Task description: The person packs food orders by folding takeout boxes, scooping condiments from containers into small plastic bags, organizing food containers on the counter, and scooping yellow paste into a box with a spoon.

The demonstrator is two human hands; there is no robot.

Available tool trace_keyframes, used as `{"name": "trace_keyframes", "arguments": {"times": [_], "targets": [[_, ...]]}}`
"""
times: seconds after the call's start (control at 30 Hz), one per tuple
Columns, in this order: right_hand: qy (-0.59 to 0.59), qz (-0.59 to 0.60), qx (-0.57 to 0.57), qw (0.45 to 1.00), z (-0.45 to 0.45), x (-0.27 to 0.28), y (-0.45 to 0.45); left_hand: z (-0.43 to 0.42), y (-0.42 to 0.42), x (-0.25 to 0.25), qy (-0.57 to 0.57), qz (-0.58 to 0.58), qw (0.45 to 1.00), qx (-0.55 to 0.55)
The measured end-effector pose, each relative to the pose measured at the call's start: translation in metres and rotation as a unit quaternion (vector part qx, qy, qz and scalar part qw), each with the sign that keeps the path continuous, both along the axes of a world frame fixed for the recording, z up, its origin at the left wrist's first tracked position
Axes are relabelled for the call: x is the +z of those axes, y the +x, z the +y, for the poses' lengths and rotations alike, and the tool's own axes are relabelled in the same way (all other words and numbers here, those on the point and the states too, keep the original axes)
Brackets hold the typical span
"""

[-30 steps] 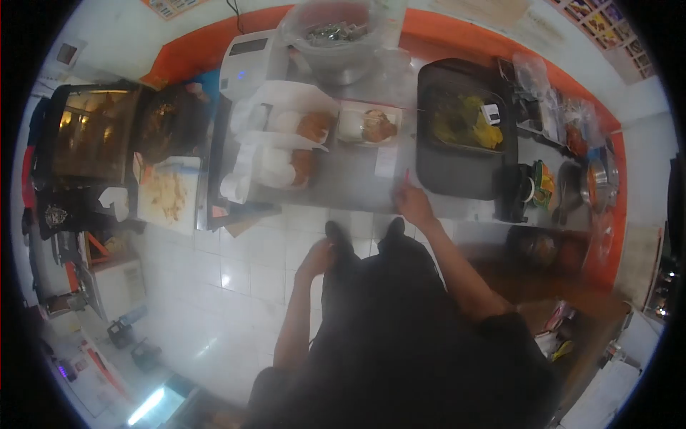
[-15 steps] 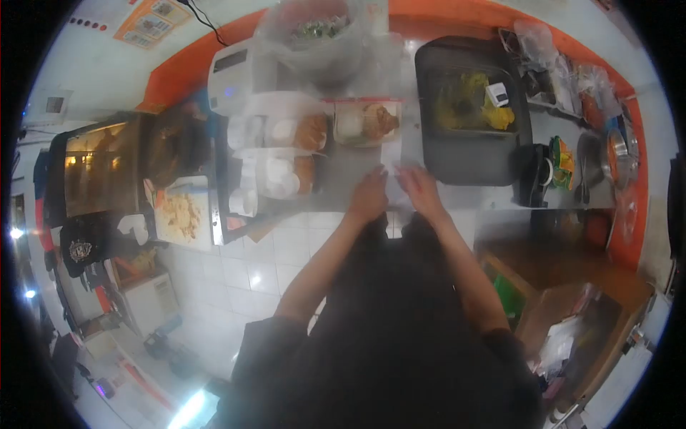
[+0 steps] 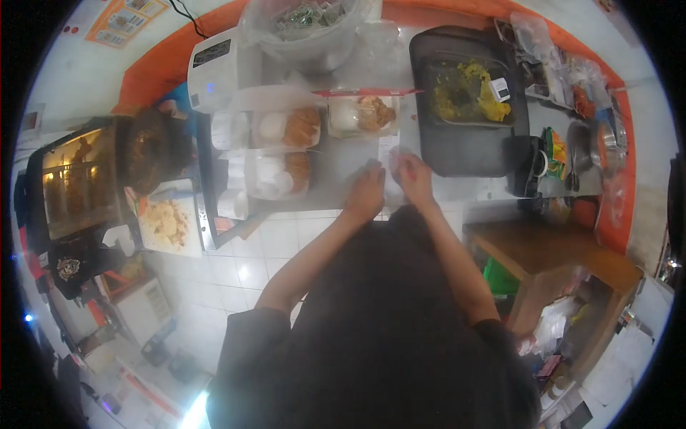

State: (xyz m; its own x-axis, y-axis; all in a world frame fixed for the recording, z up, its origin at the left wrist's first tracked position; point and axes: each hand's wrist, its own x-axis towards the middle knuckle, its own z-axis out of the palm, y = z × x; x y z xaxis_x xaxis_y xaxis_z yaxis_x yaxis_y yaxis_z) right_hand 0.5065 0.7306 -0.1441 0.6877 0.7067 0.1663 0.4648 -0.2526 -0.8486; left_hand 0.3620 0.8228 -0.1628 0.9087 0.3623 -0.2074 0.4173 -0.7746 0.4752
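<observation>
A white paper strip [image 3: 387,151], seemingly printed, lies at the counter's front between my hands. My left hand [image 3: 366,191] is at its left edge, fingers curled; whatever they hold is hidden. On the strip's other side, my right hand [image 3: 414,180] has its fingertips pinched at the paper. Just beyond them stands an open box [image 3: 344,120] with a white mound like rice and a brown fried piece. To the left are two more open boxes, a back box [image 3: 257,146] and a front box [image 3: 250,187], with similar food.
A dark tray [image 3: 457,159] at right carries a clear container [image 3: 468,121] of yellow food. A white device [image 3: 221,71] and a large plastic-lined bowl [image 3: 304,50] stand behind. At left are a cutting board [image 3: 187,239] with brown pieces and a lit glass case [image 3: 80,179].
My hands have moved slightly apart, showing more of the paper strip between them. The whole view has shifted a little, so the counter things appear further left and higher.
</observation>
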Motion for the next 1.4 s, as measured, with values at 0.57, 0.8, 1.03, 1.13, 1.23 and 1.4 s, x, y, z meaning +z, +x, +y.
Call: {"name": "trace_keyframes", "arguments": {"times": [0.57,0.8,1.03,1.13,1.23,1.4], "targets": [[-0.048,0.192,0.040,0.979,-0.018,0.005,-0.012,0.012,-0.005,0.013,-0.056,-0.026,0.998,-0.011],[-0.112,-0.042,0.088,0.989,-0.017,-0.005,-0.008,0.030,-0.015,-0.001,-0.086,-0.110,0.990,0.012],[-0.061,-0.159,0.002,0.985,0.045,0.077,0.029,0.079,-0.025,0.030,-0.255,-0.176,0.919,0.244],[-0.010,-0.259,0.037,0.965,0.084,0.117,0.057,0.094,-0.019,0.027,-0.200,-0.201,0.922,0.263],[-0.133,-0.098,0.119,0.979,0.103,0.104,0.082,0.109,-0.014,0.020,-0.196,-0.225,0.915,0.271],[-0.132,-0.132,0.171,0.967,0.071,0.067,0.075,0.131,-0.004,0.019,-0.145,-0.180,0.945,0.229]]}}
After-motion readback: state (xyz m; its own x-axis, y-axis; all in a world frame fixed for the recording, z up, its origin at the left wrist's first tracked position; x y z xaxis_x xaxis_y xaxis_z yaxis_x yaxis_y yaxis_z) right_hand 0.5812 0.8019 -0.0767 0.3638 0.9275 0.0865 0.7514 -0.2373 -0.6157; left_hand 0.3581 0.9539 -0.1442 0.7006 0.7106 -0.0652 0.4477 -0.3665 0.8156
